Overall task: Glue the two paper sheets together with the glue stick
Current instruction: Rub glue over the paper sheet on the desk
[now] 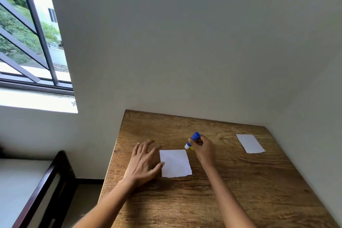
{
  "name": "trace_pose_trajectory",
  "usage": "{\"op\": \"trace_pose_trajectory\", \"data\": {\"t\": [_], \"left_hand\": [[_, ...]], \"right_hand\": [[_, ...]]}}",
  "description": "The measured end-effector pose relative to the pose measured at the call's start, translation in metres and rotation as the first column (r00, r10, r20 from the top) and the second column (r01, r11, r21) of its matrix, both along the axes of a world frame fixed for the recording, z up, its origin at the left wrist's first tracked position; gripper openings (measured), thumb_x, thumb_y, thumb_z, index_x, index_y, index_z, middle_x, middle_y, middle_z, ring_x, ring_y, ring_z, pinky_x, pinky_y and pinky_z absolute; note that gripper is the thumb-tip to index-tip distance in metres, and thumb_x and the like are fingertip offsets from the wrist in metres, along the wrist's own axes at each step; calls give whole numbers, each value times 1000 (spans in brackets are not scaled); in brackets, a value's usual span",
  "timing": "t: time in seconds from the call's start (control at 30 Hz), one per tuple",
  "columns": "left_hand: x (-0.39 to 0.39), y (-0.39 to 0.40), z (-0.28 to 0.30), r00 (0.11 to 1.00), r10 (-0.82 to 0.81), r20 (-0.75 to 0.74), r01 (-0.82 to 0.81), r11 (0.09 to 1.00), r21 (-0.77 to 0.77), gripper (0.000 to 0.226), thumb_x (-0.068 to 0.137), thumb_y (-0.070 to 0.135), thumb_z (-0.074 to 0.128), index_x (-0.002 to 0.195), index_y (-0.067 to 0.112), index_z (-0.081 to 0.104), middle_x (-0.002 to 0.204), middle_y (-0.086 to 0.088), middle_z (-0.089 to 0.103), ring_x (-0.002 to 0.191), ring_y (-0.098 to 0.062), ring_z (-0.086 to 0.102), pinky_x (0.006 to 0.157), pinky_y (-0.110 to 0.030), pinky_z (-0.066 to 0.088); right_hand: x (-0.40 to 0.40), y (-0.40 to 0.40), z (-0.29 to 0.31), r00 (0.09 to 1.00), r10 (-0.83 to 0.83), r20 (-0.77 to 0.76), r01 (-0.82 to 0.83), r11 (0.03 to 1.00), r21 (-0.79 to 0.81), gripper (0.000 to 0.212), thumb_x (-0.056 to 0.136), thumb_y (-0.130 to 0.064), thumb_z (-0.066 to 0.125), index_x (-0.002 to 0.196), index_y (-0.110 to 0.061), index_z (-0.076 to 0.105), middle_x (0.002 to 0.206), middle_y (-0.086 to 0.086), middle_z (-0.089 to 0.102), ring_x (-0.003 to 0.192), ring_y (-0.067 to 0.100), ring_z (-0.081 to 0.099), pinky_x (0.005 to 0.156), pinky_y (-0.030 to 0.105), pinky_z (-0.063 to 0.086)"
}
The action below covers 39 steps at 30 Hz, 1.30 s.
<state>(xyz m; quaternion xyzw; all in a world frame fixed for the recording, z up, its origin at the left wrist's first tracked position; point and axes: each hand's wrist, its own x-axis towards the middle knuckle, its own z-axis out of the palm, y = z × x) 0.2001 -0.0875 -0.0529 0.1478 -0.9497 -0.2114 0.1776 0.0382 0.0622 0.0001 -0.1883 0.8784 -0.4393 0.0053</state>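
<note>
Pinching glue stick (pixel 192 140) in right grip (pixel 204 149), left grip (pixel 144 161) spread at near sheet's (pixel 175 163) left edge — far sheet (pixel 249 143) well apart

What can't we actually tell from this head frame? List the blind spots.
- Glue stick: whether its pale tip touches the near sheet or hovers; too small, and the right hand wraps the barrel.
- Glue on the near sheet: white surface, no visible trace.
- Left hand: motion-blurred; whether it presses the sheet's left edge is unclear.
- Far sheet: surface detail too small.
- Table: near edge cut off by the frame bottom.
</note>
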Motion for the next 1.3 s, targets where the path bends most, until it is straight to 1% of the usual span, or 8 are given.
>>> {"op": "trace_pose_trajectory", "data": {"t": [0.1, 0.23, 0.4, 0.63, 0.8, 1.0, 1.17, 1.3], "left_hand": [[-14, 14, 8, 997, -71, 2, 71, 992, -103, 53, 88, 59, 26, 131, 36, 48, 150, -2, 35, 143, -19, 21, 117, -40, -6], [-35, 30, 9, 984, -126, 126, 153, 959, -236, 51, 91, 54, 26, 138, 37, 41, 159, -2, 14, 148, -21, 0, 114, -44, -20], [-42, 28, 3, 952, -133, 276, 211, 938, -275, 52, 89, 55, 33, 138, 38, 38, 160, -5, -6, 146, -26, -16, 112, -48, -20], [-40, 26, 0, 944, -119, 307, 191, 957, -217, 56, 86, 60, 37, 139, 41, 36, 160, -4, -4, 146, -26, -16, 115, -51, -17], [-39, 27, -3, 944, -104, 313, 168, 969, -184, 56, 86, 61, 37, 139, 42, 35, 160, -3, -3, 146, -25, -15, 114, -51, -17], [-38, 27, 0, 934, -99, 344, 173, 966, -192, 56, 88, 61, 38, 140, 41, 33, 160, -5, -2, 146, -27, -14, 115, -54, -15], [-36, 33, 6, 919, -96, 382, 178, 966, -186, 56, 90, 58, 38, 142, 38, 31, 160, -7, -2, 147, -28, -12, 115, -55, -15], [-34, 39, 14, 902, -79, 424, 179, 963, -201, 57, 92, 55, 35, 145, 34, 28, 160, -9, -1, 147, -29, -10, 115, -56, -14]], "right_hand": [[0, -1, -3, 999, 34, 18, -35, 999, 31, 20, 81, -23, 71, 93, -8, 68, 79, -3, 62, 71, 9, 57, 58, 10, 36], [0, -2, -5, 999, 29, 24, -30, 998, 49, 21, 82, -25, 70, 94, -8, 67, 81, -1, 64, 75, 13, 60, 58, 12, 37], [-3, -7, -9, 999, 35, 26, -37, 995, 92, 23, 82, -25, 70, 97, -7, 67, 90, 6, 70, 77, 13, 60, 70, 24, 47], [-4, -4, -15, 999, 49, 24, -52, 991, 123, 21, 80, -25, 71, 94, -9, 67, 83, 2, 67, 73, 12, 59, 65, 23, 44], [0, 10, -15, 996, 72, 46, -78, 987, 142, 17, 79, -27, 72, 87, -12, 67, 71, -3, 62, 63, 9, 55, 53, 17, 38], [16, 30, -15, 992, 88, 91, -99, 988, 118, 15, 79, -27, 72, 82, -13, 67, 69, -3, 64, 60, 7, 56, 53, 20, 39], [34, 42, -16, 996, 60, 68, -67, 993, 101, 12, 76, -27, 73, 72, -23, 63, 57, -13, 59, 48, -2, 53, 44, 10, 34], [43, 49, -13, 996, 67, 58, -73, 993, 96, 11, 76, -26, 74, 73, -22, 64, 57, -14, 59, 51, -2, 53, 46, 10, 35]]}}
